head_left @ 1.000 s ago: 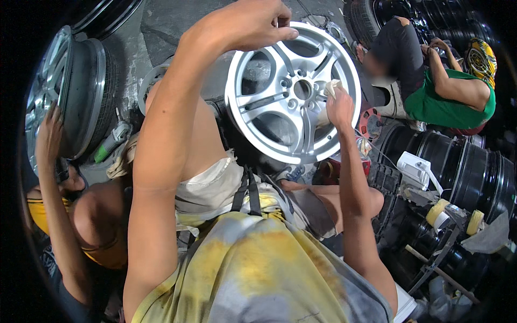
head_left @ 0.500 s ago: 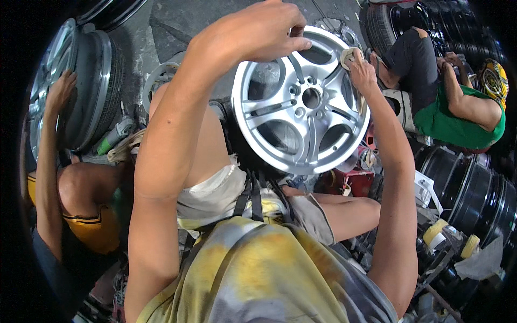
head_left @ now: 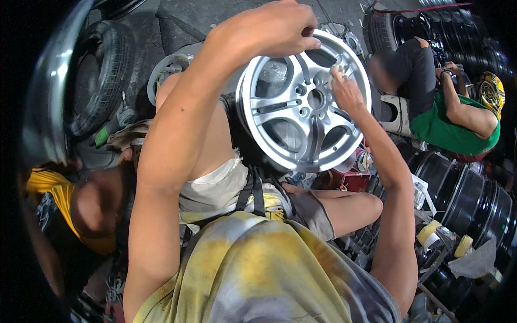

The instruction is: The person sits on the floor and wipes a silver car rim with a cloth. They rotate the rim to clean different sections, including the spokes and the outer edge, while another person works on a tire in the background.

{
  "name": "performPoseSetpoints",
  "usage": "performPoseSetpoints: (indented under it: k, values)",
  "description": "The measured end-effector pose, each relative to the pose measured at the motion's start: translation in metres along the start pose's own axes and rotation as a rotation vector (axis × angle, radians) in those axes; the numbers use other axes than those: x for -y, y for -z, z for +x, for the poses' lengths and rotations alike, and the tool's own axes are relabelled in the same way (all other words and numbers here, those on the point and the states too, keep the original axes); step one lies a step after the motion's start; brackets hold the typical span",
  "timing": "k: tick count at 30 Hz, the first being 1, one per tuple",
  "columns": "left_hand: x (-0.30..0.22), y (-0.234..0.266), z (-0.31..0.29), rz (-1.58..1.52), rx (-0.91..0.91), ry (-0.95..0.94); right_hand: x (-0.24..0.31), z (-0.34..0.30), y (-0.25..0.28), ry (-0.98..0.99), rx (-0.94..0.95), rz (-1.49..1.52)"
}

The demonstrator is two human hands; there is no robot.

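A silver alloy wheel rim (head_left: 293,116) with several spokes stands upright on my lap, its face toward me. My left hand (head_left: 269,29) grips its top edge and steadies it. My right hand (head_left: 344,91) presses a small pale pad (head_left: 335,81) against a spoke near the upper right of the rim, beside the hub (head_left: 315,99). My knees and shorts lie under the rim.
A person in a green shirt (head_left: 447,116) sits at the right among stacked black rims (head_left: 474,204). Another person in a yellow shirt (head_left: 59,199) crouches at the left by a shiny rim (head_left: 51,102) and a tyre (head_left: 102,81). Tape rolls (head_left: 431,231) lie at lower right.
My right hand with the pad has slid from the rim's upper right edge down toward the hub. The view has shifted, and my left hand still holds the top.
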State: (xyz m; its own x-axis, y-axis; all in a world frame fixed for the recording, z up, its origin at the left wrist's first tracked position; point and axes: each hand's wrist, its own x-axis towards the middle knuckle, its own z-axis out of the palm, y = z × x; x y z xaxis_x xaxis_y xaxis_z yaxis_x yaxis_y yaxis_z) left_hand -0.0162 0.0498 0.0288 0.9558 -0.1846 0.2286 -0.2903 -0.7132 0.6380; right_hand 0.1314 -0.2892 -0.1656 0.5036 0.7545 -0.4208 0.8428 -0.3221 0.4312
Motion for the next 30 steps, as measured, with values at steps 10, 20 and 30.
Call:
performPoseSetpoints:
  k: [10,20,30]
  values:
    - [0.006,0.014,-0.002,0.002,0.105,0.124,0.016,-0.028,-0.033,-0.305,-0.318,1.135]
    - [0.004,0.018,0.001,-0.032,0.092,0.135,0.095,0.001,0.047,-0.491,-0.428,1.407]
    - [0.001,0.011,0.003,-0.029,0.096,0.135,0.076,0.146,0.081,-0.561,-0.433,1.495]
